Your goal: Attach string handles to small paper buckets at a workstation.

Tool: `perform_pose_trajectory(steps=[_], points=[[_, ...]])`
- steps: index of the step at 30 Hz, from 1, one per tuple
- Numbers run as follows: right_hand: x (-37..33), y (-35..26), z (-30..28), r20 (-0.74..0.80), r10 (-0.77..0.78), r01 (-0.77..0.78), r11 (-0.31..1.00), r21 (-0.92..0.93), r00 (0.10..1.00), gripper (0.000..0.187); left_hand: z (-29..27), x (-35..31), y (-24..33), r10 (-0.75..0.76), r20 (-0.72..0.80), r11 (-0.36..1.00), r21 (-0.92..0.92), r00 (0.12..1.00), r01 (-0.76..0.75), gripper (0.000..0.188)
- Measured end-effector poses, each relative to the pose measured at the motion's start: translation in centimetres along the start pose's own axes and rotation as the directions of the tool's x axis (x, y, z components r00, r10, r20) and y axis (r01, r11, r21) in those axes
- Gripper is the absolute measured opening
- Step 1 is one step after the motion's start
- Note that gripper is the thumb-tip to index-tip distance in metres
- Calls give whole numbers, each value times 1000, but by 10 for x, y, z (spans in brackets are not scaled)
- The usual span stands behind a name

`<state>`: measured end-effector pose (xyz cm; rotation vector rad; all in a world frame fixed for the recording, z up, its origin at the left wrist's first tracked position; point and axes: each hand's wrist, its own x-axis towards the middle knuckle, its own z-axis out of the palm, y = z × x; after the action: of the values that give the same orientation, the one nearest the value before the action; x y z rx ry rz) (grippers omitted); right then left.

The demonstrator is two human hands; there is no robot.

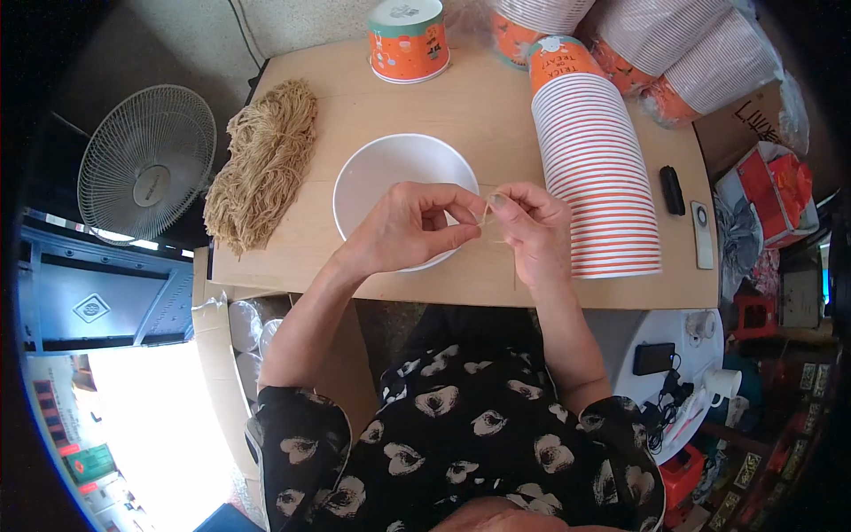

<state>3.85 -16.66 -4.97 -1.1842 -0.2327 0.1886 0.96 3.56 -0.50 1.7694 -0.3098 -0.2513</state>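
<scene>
Fingers (454, 238) of my left hand (399, 229) and right hand (542, 232) pinch a fine pale strand (485, 213) by the white tub (381, 164); probably working it, I next need steady tension.

Bucket stack (599, 168): capital lettering, orange end. Upright bucket (409, 55): dark print, orange side. Cardboard box (755, 122): large dark characters. Fan hub (152, 188): badge, too small to read.

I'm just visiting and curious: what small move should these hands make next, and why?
I'd probably ease the right hand slightly away from the left hand, gently straightening the strand: both appear to pinch it, very close together, with only a little showing between them.
</scene>
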Motion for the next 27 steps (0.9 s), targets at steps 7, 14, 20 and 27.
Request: perform_pose_trajectory(steps=[7, 14, 20, 27], points=[[-2, -7, 0, 13, 8, -8, 1000, 6, 1000, 17, 7, 4, -10, 55, -52, 998, 18, 997, -54, 13], [-3, -24, -8, 197, 87, -46, 978, -206, 976, 23, 1, -2, -2, 21, -43, 998, 66, 999, -19, 12], [-3, -23, -10, 275, 109, -50, 976, -212, 955, 23, -2, -5, -7, -17, -27, 999, -36, 999, 16, 14], [-4, -15, -8, 246, 116, -61, 974, -220, 962, 20, -1, -7, 4, 38, -45, 999, 16, 998, -37, 20]])
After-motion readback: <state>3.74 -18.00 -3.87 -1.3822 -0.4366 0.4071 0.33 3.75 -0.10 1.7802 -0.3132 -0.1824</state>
